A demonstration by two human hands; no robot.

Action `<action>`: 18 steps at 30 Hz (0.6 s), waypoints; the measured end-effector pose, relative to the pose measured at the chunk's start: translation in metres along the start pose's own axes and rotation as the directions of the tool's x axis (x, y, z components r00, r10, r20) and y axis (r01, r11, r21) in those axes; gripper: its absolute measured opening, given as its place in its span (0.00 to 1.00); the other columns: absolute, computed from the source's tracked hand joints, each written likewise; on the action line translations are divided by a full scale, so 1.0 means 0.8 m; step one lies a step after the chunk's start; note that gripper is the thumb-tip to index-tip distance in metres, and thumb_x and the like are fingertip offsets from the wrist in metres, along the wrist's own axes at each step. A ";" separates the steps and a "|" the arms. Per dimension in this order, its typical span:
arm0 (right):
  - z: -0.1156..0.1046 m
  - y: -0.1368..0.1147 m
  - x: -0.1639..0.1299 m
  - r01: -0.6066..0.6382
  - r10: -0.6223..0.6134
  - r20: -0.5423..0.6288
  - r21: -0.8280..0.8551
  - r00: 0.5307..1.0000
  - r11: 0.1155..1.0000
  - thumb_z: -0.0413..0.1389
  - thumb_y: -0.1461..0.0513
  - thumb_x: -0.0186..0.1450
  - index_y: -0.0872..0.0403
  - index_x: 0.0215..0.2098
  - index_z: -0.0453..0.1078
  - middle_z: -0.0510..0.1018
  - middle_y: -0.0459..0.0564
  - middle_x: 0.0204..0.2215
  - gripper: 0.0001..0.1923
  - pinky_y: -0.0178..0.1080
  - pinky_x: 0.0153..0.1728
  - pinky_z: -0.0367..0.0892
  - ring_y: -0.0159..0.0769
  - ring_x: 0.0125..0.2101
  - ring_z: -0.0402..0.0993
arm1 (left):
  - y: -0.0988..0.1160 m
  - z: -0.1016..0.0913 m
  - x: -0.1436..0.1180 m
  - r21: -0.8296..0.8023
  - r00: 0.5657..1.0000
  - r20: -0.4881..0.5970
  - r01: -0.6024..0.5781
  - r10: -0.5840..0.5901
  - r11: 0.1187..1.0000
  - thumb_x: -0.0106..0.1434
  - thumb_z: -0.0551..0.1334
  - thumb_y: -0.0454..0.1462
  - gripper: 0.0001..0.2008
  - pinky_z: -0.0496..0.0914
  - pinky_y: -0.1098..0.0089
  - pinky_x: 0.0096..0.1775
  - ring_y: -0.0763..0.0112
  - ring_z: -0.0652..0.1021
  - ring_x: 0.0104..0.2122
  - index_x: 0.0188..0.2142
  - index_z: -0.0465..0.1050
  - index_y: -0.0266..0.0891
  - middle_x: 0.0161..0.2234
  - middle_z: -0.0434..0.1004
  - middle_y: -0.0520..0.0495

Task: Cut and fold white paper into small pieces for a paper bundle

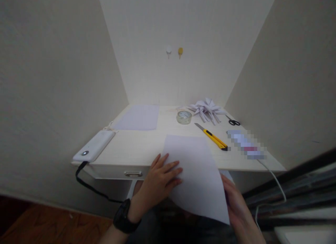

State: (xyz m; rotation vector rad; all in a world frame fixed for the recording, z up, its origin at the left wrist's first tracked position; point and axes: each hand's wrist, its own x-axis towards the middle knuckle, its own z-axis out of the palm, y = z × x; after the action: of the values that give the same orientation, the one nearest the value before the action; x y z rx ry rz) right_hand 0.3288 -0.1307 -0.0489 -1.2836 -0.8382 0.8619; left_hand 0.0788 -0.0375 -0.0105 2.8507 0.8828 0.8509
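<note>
white paper sheet [195, 170], yellow-black utility knife [213, 137], black scissors [233, 122]

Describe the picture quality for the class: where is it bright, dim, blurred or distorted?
Head view: brightest on the back wall and the far desk, dim toward the bottom corners; wide-angle lens splays the side walls outward; a pixelated patch hides something right of the yellow utility knife; left hand and right hand on the paper sheet look slightly soft.

White paper sheet [195, 174], flat, overhanging desk's near edge
</note>
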 end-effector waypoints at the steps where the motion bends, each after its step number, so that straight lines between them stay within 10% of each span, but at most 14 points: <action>1: 0.002 -0.008 -0.006 -0.058 0.064 -0.043 0.129 0.997 0.990 0.61 0.49 0.60 0.50 0.35 0.77 0.83 0.51 0.30 0.14 0.43 0.28 0.74 0.44 0.28 0.79 | -0.001 0.000 -0.002 0.013 1.000 -0.003 0.005 -0.005 1.000 0.66 0.62 0.43 0.15 0.58 0.41 0.62 0.52 0.67 0.62 0.52 0.76 0.49 0.54 0.77 0.47; 5: 0.006 -0.027 -0.015 -0.028 0.073 -0.133 0.311 0.988 0.950 0.65 0.47 0.55 0.50 0.31 0.74 0.82 0.49 0.34 0.17 0.42 0.37 0.74 0.41 0.35 0.78 | -0.005 0.003 -0.008 0.059 1.000 0.000 -0.005 0.005 0.998 0.67 0.62 0.41 0.16 0.59 0.42 0.61 0.52 0.66 0.62 0.54 0.74 0.49 0.55 0.75 0.47; 14: 0.018 -0.001 0.012 0.133 0.023 0.310 -0.473 0.951 0.871 0.59 0.45 0.59 0.51 0.32 0.81 0.84 0.52 0.32 0.19 0.43 0.40 0.71 0.45 0.35 0.78 | -0.004 0.010 -0.023 0.076 0.969 -0.233 0.098 -0.077 0.992 0.62 0.66 0.38 0.20 0.62 0.45 0.61 0.50 0.58 0.66 0.54 0.71 0.42 0.62 0.65 0.39; 16: 0.018 0.009 0.015 0.191 -0.015 0.339 -0.492 0.941 0.849 0.59 0.48 0.60 0.51 0.32 0.80 0.84 0.52 0.32 0.17 0.43 0.41 0.71 0.44 0.35 0.78 | -0.003 0.015 -0.037 0.032 0.878 -0.432 0.245 -0.207 0.969 0.63 0.65 0.40 0.19 0.67 0.48 0.58 0.53 0.68 0.60 0.52 0.71 0.41 0.56 0.70 0.38; 18: 0.018 0.018 0.015 0.228 -0.078 0.312 -0.479 0.947 0.848 0.59 0.50 0.61 0.51 0.31 0.80 0.84 0.52 0.33 0.15 0.43 0.42 0.70 0.44 0.36 0.78 | -0.003 0.024 -0.055 -0.127 0.639 -0.638 0.463 -0.430 0.877 0.62 0.65 0.44 0.15 0.72 0.53 0.50 0.58 0.76 0.47 0.45 0.71 0.38 0.44 0.75 0.39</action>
State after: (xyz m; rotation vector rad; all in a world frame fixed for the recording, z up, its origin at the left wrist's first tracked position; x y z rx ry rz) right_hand 0.3206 -0.1122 -0.0615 -1.5421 -1.4539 0.7222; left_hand 0.0571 -0.0570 -0.0492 2.1435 1.5986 1.7812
